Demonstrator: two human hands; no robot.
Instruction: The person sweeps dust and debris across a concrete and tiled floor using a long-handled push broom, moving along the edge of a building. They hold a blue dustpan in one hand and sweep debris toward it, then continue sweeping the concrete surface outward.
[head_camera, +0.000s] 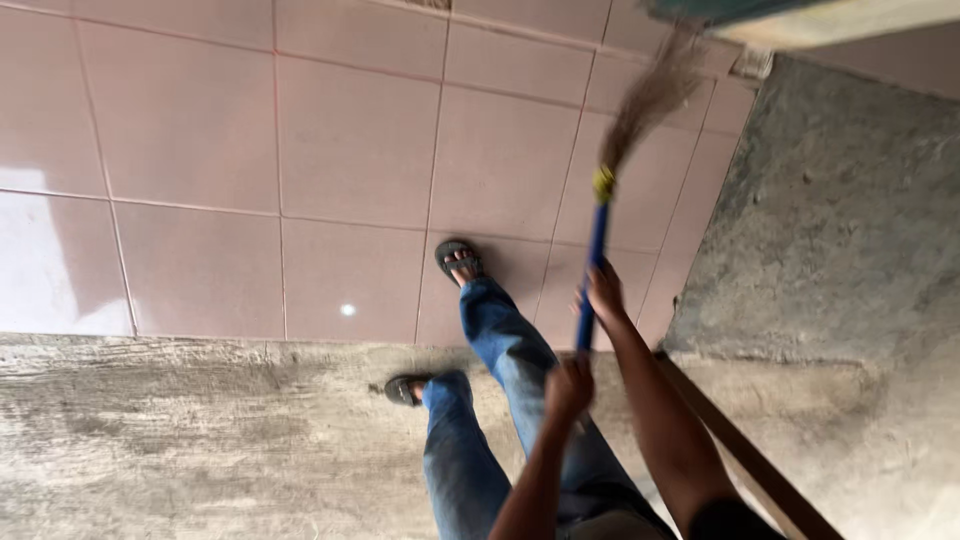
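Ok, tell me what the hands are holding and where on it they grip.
Both hands hold a broom by its blue handle: the right hand higher up the shaft, the left hand at its lower end. The bristles point away over the pink tiles.

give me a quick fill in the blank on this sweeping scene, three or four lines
1. Both hands grip a broom by its ____ handle.
2. The right hand sits ____ along the handle toward the bristles than the left hand.
3. The bristles reach over the ____ tiled floor.
4. The person wears blue ____ and sandals.

Missing words: blue; farther; pink; jeans
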